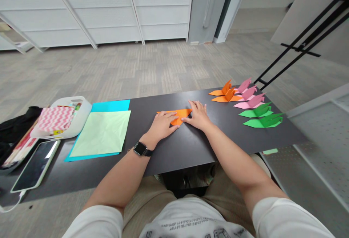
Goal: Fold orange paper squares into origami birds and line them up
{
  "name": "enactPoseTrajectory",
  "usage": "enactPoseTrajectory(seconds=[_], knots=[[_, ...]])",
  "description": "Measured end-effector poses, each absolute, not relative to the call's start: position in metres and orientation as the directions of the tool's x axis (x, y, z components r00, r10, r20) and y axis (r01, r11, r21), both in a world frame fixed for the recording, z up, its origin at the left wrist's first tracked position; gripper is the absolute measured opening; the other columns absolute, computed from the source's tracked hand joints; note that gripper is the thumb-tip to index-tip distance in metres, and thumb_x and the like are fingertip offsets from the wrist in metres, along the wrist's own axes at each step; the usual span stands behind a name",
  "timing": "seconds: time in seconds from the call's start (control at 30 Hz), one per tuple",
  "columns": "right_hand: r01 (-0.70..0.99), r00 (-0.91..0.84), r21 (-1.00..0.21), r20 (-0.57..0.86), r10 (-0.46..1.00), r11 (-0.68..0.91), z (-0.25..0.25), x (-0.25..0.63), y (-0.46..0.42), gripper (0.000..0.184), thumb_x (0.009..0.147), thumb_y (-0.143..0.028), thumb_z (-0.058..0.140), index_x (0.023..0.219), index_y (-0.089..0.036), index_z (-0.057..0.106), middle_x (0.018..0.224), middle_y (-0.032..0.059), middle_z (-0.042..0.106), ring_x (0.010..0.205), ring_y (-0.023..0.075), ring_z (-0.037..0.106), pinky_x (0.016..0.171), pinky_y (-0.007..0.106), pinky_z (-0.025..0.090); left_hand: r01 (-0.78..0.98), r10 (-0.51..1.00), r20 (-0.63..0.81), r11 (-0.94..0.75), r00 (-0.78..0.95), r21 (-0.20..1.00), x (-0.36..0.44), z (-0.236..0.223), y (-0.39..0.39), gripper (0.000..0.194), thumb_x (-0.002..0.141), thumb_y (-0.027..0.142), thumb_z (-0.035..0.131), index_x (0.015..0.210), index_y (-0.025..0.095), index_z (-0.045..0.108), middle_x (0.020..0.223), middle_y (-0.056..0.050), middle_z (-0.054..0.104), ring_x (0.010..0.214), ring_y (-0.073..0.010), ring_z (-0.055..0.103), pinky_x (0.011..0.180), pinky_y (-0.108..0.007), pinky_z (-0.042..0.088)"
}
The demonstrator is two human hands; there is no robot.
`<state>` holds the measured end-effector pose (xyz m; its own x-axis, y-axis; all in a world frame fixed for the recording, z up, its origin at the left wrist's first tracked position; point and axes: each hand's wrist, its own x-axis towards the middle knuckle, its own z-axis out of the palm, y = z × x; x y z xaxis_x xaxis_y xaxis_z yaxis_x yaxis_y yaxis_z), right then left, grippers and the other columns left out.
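Note:
A folded orange paper (180, 114) lies flat on the black table (185, 147) in front of me. My left hand (161, 124) rests on its left part, fingers flat and pressing it down. My right hand (198, 114) lies flat on its right tip, fingers stretched out. A black smartwatch (141, 148) sits on my left wrist. Both hands touch the paper; neither lifts it.
Finished paper figures stand at the right: orange (225, 93), pink (248, 97), green (261, 117). Light green sheet (102, 132) lies on cyan sheets (110, 105) at left. A white tray (77, 120) with patterned paper, a phone (36, 165) on a cable, and a black bag (13, 127) lie further left.

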<state>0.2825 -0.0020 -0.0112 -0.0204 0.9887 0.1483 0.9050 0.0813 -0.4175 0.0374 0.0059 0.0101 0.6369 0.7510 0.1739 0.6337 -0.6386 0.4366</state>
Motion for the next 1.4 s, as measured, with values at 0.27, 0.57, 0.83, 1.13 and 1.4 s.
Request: enactPoseTrajectory(seconds=[0.27, 0.57, 0.83, 1.13, 1.4], knots=[[0.916, 0.138, -0.395, 0.139, 0.981, -0.073, -0.016, 0.299, 0.009, 0.101, 0.082, -0.065, 0.077, 0.164, -0.02, 0.037, 0.166, 0.0205, 0.042, 0.16, 0.0462, 0.026, 0.128, 0.072, 0.011, 0.653, 0.752, 0.138, -0.636, 0.645, 0.412, 0.039, 0.013, 0.006, 0.043, 0.097, 0.046, 0.071, 0.136, 0.028, 0.075, 0.154, -0.006, 0.064, 0.134, -0.0379, 0.053, 0.115, -0.057, 0.039], [0.896, 0.254, -0.414, 0.181, 0.95, -0.161, -0.02, 0.312, 0.017, 0.09, 0.087, -0.056, 0.075, 0.162, -0.021, 0.04, 0.159, 0.0203, 0.05, 0.153, 0.0419, 0.037, 0.127, 0.069, 0.018, 0.672, 0.746, 0.123, -0.648, 0.654, 0.358, 0.039, 0.015, 0.006, 0.042, 0.099, 0.047, 0.069, 0.136, 0.028, 0.074, 0.156, -0.004, 0.062, 0.137, -0.0346, 0.052, 0.117, -0.053, 0.04], [0.896, 0.302, -0.424, 0.359, 0.883, -0.133, -0.015, 0.32, 0.02, 0.063, 0.094, -0.024, 0.058, 0.154, -0.01, 0.049, 0.142, 0.0226, 0.061, 0.136, 0.0348, 0.053, 0.122, 0.055, 0.036, 0.667, 0.74, 0.104, -0.65, 0.664, 0.364, 0.037, 0.016, 0.006, 0.045, 0.1, 0.047, 0.066, 0.14, 0.028, 0.072, 0.157, -0.005, 0.062, 0.134, -0.0346, 0.052, 0.116, -0.055, 0.041], [0.896, -0.051, -0.405, 0.314, 0.948, 0.182, -0.001, 0.288, 0.0, 0.028, 0.098, -0.04, 0.063, 0.113, -0.028, 0.083, 0.132, 0.0103, 0.067, 0.127, 0.0325, 0.058, 0.115, 0.053, 0.042, 0.451, 0.605, 0.182, -0.732, 0.775, 0.511, 0.036, 0.004, 0.012, 0.041, 0.1, 0.025, 0.065, 0.139, 0.035, 0.072, 0.159, -0.004, 0.059, 0.145, -0.0293, 0.052, 0.134, -0.064, 0.006], [0.874, -0.07, -0.447, 0.275, 0.959, 0.192, -0.003, 0.283, -0.002, 0.017, 0.092, -0.031, 0.071, 0.102, -0.03, 0.083, 0.128, 0.0074, 0.069, 0.123, 0.0305, 0.06, 0.111, 0.053, 0.045, 0.492, 0.694, 0.224, -0.666, 0.684, 0.561, 0.033, 0.011, 0.011, 0.029, 0.093, 0.018, 0.074, 0.115, 0.035, 0.081, 0.147, -0.004, 0.066, 0.141, -0.028, 0.054, 0.134, -0.064, 0.01]])
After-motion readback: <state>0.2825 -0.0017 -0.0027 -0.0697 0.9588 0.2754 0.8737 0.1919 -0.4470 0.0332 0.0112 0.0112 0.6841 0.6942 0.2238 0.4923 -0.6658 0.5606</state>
